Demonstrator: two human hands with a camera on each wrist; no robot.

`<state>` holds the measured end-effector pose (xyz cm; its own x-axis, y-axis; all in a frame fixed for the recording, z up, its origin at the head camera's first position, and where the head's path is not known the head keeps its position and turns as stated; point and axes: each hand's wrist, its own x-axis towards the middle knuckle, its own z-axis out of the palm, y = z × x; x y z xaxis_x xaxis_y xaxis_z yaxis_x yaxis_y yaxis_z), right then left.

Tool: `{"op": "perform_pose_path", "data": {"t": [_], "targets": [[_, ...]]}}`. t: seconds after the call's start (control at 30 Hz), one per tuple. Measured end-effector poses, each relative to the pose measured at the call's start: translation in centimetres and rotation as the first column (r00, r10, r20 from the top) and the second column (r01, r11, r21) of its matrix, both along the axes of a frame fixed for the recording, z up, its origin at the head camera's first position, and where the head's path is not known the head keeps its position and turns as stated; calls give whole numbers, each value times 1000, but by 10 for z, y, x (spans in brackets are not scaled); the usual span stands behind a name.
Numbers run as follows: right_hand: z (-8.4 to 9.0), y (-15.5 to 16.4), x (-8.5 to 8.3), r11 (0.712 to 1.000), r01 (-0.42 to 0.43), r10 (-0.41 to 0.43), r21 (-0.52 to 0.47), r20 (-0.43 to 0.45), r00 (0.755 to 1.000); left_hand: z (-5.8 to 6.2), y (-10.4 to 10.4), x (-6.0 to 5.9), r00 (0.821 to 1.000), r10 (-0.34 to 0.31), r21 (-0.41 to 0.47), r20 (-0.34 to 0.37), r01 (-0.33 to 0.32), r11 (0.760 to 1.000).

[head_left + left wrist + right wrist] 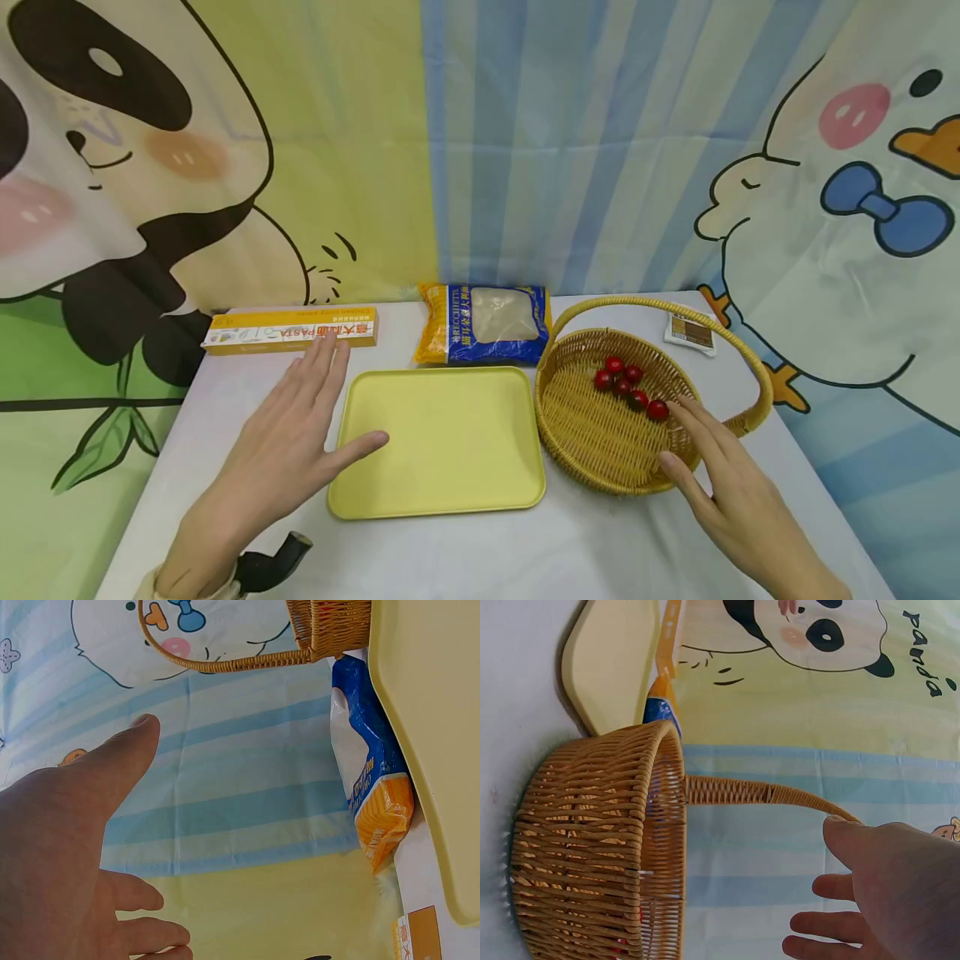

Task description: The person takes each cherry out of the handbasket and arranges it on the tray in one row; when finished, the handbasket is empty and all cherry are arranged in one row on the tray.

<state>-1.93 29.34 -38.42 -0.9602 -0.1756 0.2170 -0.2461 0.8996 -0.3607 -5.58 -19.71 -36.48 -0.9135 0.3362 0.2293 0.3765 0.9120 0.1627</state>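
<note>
Hands (288, 442) (both open) beside tray (438, 442), basket (592, 433)

A flat orange pasta box (291, 330), a blue-and-yellow pasta bag (483, 325) and a small brown-and-white packet (692, 332) are lying along the white tabletop's (480, 550) far edge.

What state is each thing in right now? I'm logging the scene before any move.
Left hand: open, thumb over the tray's edge.
Right hand: open, fingers at the basket rim.
Tray: flat, nothing on it.
Basket: upright, holds cherry tomatoes.
Pasta bag: lying flat, looks sealed.
Pasta box: lying down, closed.
Small packet: lying flat.
</note>
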Motion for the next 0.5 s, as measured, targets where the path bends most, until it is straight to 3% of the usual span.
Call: {"op": "perform_pose_path", "data": {"t": [0.33, 0.5], "targets": [[-7, -2, 3, 998, 54, -55, 28, 53, 997, -9, 2, 5, 1000, 6, 61, 6, -6, 998], [-9, -3, -2, 997, 59, -59, 42, 10, 998, -12, 7, 1, 999, -2, 114, -49, 7, 993]]}}
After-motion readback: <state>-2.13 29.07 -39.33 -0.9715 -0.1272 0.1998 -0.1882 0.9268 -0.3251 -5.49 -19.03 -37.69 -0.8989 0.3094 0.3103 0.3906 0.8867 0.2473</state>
